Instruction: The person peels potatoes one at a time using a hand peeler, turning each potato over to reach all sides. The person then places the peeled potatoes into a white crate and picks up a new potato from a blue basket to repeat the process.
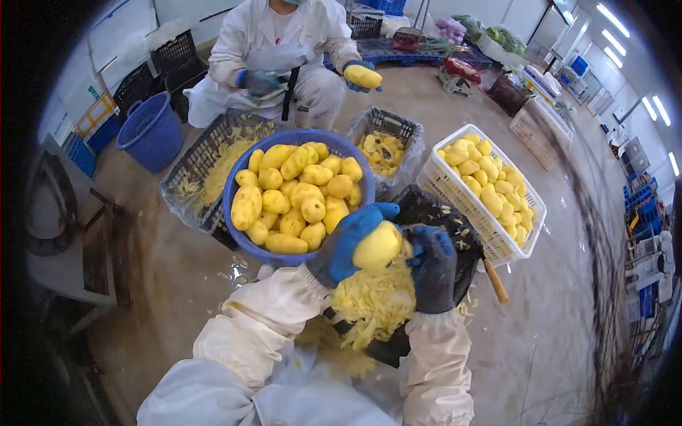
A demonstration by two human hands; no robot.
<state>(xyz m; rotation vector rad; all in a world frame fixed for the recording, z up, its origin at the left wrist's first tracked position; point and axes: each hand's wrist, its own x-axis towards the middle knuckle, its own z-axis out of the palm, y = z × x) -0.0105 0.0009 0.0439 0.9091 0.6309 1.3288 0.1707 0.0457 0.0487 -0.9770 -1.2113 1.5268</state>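
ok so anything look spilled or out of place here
Yes, slight spillage: a few pale scraps lie on the floor beside the right sleeve, apart from the main heap of peelings, so they look dropped.

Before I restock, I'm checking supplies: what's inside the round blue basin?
The basin holds heaped yellow potatoes, some dark-spotted. Only the upper ones show; whatever lies beneath, and the bottom, is covered.

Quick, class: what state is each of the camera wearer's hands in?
Left hand: holding a potato.
Right hand: curled; whether it holds anything cannot be told.
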